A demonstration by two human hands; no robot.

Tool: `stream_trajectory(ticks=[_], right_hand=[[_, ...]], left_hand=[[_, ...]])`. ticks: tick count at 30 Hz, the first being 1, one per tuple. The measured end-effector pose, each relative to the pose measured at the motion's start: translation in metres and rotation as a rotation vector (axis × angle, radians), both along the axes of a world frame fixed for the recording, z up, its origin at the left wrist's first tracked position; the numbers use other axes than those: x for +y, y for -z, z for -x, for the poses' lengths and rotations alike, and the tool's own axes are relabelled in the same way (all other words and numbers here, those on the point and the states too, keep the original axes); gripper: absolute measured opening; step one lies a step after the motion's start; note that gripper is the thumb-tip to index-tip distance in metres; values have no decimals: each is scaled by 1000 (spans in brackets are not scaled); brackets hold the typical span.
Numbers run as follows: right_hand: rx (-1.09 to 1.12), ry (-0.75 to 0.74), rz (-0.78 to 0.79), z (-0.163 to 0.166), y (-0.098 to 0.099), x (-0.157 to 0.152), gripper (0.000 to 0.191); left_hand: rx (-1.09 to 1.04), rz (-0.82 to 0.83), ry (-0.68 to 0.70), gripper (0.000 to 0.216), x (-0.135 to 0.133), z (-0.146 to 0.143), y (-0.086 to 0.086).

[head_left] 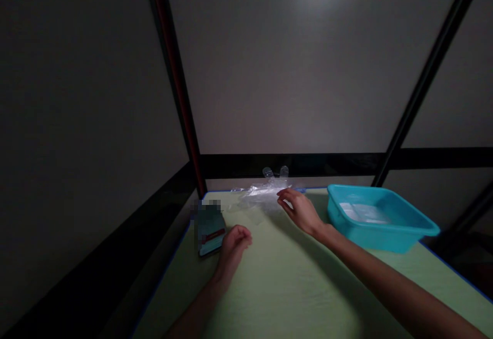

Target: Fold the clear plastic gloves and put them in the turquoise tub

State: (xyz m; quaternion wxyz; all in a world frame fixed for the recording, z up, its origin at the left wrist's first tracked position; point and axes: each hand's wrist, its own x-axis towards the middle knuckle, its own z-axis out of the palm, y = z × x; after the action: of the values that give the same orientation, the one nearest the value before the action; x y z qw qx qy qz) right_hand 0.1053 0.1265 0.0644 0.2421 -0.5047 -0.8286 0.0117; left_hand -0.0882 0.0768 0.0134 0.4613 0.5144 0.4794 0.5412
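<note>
A pile of clear, crinkled plastic, which looks like disposable gloves (265, 195), lies at the far edge of the table. Two finger-shaped tips stick up from it against the wall. My right hand (302, 210) is at the pile's right side, thumb and fingertips a little apart, with nothing visible between them. Nearer to me, my left hand (233, 244) hovers over the left part of the table, its fingers curled in toward the thumb and no object showing in them. Just left of it lies a dark, flat, book-like thing (211, 221), partly blurred out.
A turquoise plastic basin (377, 236) stands on the right of the table, with a flat white packet or sheet (364, 212) inside. The pale green table (281, 293) has a blue edge. Grey wall panels (285, 72) with dark strips rise behind it.
</note>
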Motion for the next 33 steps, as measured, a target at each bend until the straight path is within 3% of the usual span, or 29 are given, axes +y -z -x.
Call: stream_trajectory(ticks=[6, 8, 11, 15, 19, 21, 24, 29, 33], right_hand=[[-11, 177, 79, 4, 25, 27, 28], [23, 208, 91, 11, 23, 39, 19], [105, 210, 74, 20, 6, 44, 20], [233, 149, 81, 20, -22, 16, 21], [394, -22, 234, 7, -29, -38, 31], [863, -191, 574, -2, -23, -61, 28], [1261, -130, 833, -17, -4, -77, 22], [1405, 39, 922, -32, 34, -71, 16], [1333, 116, 927, -34, 48, -71, 19]], left_hand=[[28, -15, 57, 6, -6, -3, 4], [43, -25, 60, 5, -6, -3, 4], [50, -34, 55, 5, -6, -2, 5], [10, -46, 37, 8, -7, -2, 5], [-122, -73, 23, 41, -3, -2, 11], [-248, -52, 44, 50, 1, -2, 16], [-395, 17, 58, 50, 5, -3, 19], [-484, 198, 172, 41, -5, -3, 5], [-508, 329, 223, 41, -11, -2, -8]])
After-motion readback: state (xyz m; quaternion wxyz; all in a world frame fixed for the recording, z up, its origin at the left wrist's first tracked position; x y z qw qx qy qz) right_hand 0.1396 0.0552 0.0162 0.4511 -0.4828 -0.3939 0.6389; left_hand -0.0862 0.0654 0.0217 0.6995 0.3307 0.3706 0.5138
